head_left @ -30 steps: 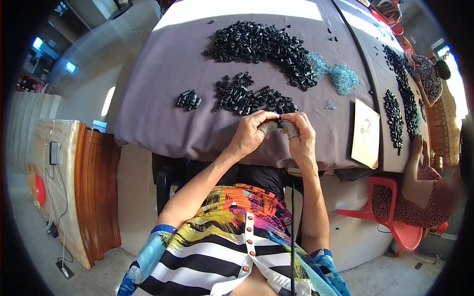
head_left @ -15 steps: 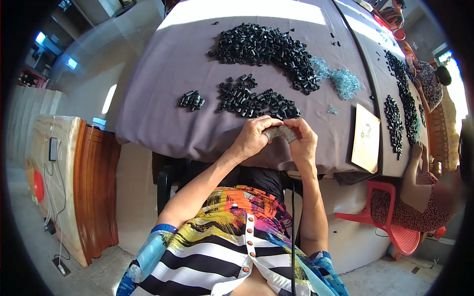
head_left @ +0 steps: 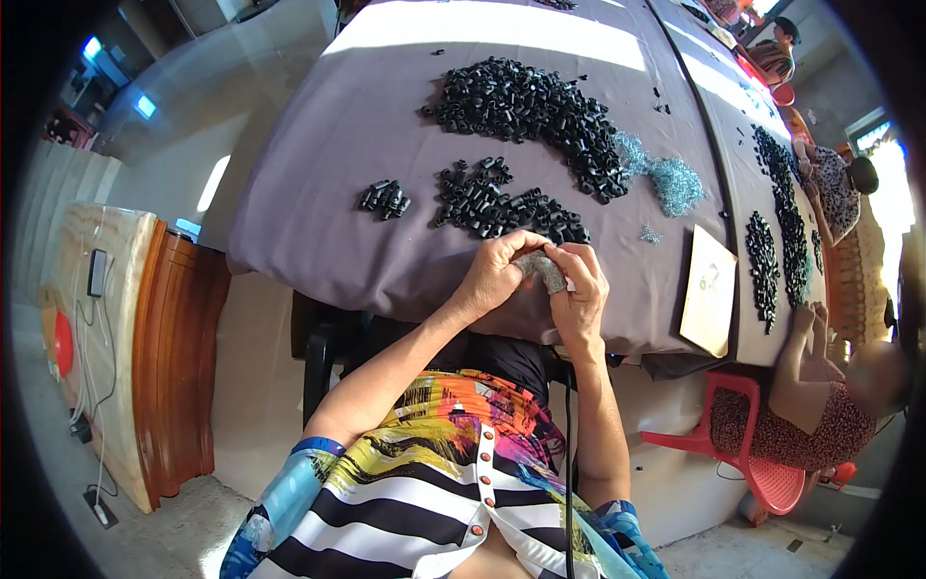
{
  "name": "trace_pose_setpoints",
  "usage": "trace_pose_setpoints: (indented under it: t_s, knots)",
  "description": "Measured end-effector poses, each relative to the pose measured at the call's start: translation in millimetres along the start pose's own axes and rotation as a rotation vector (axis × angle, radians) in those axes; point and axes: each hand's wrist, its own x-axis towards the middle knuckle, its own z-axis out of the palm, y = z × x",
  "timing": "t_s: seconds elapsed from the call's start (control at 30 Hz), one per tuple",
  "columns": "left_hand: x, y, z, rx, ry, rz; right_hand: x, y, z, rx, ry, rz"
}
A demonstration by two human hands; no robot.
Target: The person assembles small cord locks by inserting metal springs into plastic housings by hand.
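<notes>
Fingertips meet at the near edge of the table, where my left hand (head_left: 494,275) and my right hand (head_left: 581,294) are both closed in a pinch. What they grip between them is too small to make out. Grey speckled cloth-like material (head_left: 550,272) shows around the fingers between the hands. Just beyond them lies a loose heap of short black tube-shaped pieces (head_left: 511,207). A small cluster of similar black pieces (head_left: 385,199) sits to its left, and a larger heap (head_left: 521,106) spreads farther back. Silvery-blue, fine wire-like bits (head_left: 677,185) are piled at its right.
Grey-brown cloth (head_left: 318,183) covers the table. A flat printed board (head_left: 709,289) lies at its right edge. Beyond are more black pieces (head_left: 762,261), a red plastic chair (head_left: 772,473) and seated people. A wooden cabinet (head_left: 174,357) with cables stands to the left.
The view has shifted slightly, so the table appears a little lower. My right hand has turned, its fingers curling closer to my left fingertips. The heaps look the same.
</notes>
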Motion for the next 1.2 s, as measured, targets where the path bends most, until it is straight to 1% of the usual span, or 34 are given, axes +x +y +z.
trace_pose_setpoints:
  t_s: [0.07,0.13,0.23,0.33,0.43,0.57,0.6,0.7,0.8,0.9,1.0,1.1,1.13,1.2]
  knots:
    - [0.5,-0.9,1.0,0.003,0.009,0.038,6.4,1.9,-2.6,0.018,-0.010,0.035]
    - [-0.3,-0.1,1.6,0.037,0.018,-0.007,19.9,9.7,-5.7,0.036,0.006,0.089]
    - [-0.8,4.8,4.5,0.076,0.036,-0.013,50.6,15.9,-11.2,-0.069,-0.043,0.175]
    - [-0.6,5.5,6.2,0.106,0.065,0.015,69.6,56.9,3.8,-0.245,-0.107,0.122]
    - [-1.0,7.6,5.0,0.111,0.043,-0.005,88.1,82.3,20.5,-0.474,-0.045,-0.034]
    - [-0.7,6.6,5.3,0.124,0.048,0.061,109.1,103.4,30.6,-0.688,-0.097,-0.030]
    - [-0.9,6.2,4.8,0.138,0.047,0.061,112.5,103.0,31.6,-0.730,-0.151,-0.006]
    - [-0.4,3.7,5.7,0.145,0.066,0.127,115.1,102.9,36.3,-0.758,-0.167,0.003]
    - [-1.1,6.6,4.4,0.133,0.038,0.086,114.3,102.3,35.7,-0.703,-0.195,0.000]
    - [0.1,2.5,4.8,0.171,0.058,0.159,113.6,102.1,32.4,-0.658,-0.216,-0.047]
    - [-1.1,6.6,4.6,0.120,0.031,0.065,109.2,104.0,31.5,-0.620,-0.227,-0.140]
    - [-0.7,6.5,3.9,0.090,0.032,0.019,108.0,104.1,33.8,-0.653,-0.255,-0.229]
    - [-0.5,6.8,3.5,0.082,0.028,0.012,107.0,105.3,34.9,-0.607,-0.211,-0.286]
    - [-0.4,6.8,3.9,0.066,0.019,-0.004,106.3,108.8,35.0,-0.620,-0.216,-0.281]
